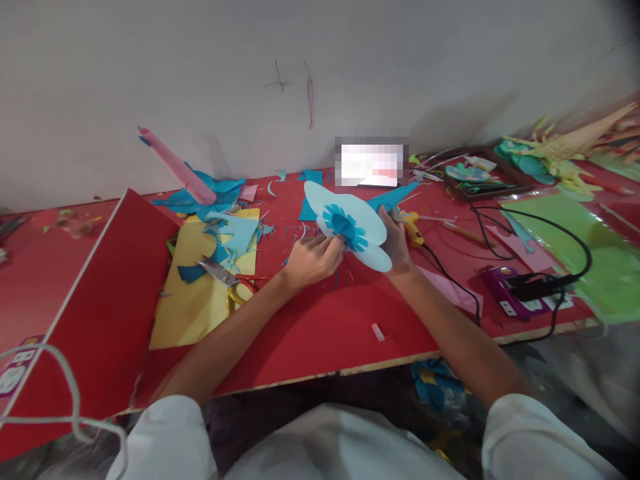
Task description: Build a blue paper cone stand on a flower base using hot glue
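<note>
A flower shape (370,223) of pale blue petals has a darker blue fringed centre (344,225) and is up above the red table. Bent fingers of my left hand (316,260) press at the lower edge of that centre. Behind the petals on the right, my right hand (397,248) grips the flower, its fingertips partly hidden. A blue paper cone (395,197) extends from behind the flower toward the upper right. Just right of my right hand lies a yellow glue gun (412,229) with a black cord.
Scissors (227,279) and blue scraps lie on yellow paper (185,307) at left, near a red upright divider (100,313). A pink cone (175,167) leans behind. At right are a purple power strip (515,293), green sheets (575,253) and a brown tray (465,193).
</note>
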`<state>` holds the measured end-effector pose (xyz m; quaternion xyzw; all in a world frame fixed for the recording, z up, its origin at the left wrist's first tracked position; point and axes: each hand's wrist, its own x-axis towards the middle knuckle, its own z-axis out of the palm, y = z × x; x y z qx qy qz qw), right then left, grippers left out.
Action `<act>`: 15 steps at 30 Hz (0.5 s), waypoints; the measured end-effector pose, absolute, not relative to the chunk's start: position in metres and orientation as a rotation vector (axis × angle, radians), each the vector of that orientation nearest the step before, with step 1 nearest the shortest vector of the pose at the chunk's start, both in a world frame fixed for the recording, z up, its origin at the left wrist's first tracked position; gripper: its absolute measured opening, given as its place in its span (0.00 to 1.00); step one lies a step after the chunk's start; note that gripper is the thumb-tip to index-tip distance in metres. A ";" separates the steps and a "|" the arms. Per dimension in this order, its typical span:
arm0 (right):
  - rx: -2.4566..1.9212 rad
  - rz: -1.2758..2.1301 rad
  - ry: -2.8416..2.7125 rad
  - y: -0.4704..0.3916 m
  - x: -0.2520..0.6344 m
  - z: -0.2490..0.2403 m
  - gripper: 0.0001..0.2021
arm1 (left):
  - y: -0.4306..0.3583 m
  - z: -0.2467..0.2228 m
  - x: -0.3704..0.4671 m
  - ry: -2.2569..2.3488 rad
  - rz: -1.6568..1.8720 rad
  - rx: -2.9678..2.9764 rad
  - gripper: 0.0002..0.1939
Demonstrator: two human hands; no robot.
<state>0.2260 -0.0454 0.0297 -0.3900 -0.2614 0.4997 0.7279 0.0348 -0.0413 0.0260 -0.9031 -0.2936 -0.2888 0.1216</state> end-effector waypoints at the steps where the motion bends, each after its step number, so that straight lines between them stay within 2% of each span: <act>1: -0.857 1.101 -0.580 -0.045 0.226 0.029 0.16 | -0.041 0.025 0.035 -0.851 -0.847 -2.641 0.13; 9: -0.821 1.080 -0.584 -0.044 0.227 0.026 0.16 | -0.040 0.022 0.036 -0.696 -0.992 -2.503 0.10; 15: -0.812 1.066 -0.596 -0.043 0.229 0.023 0.13 | -0.042 0.019 0.037 -0.741 -0.948 -2.457 0.08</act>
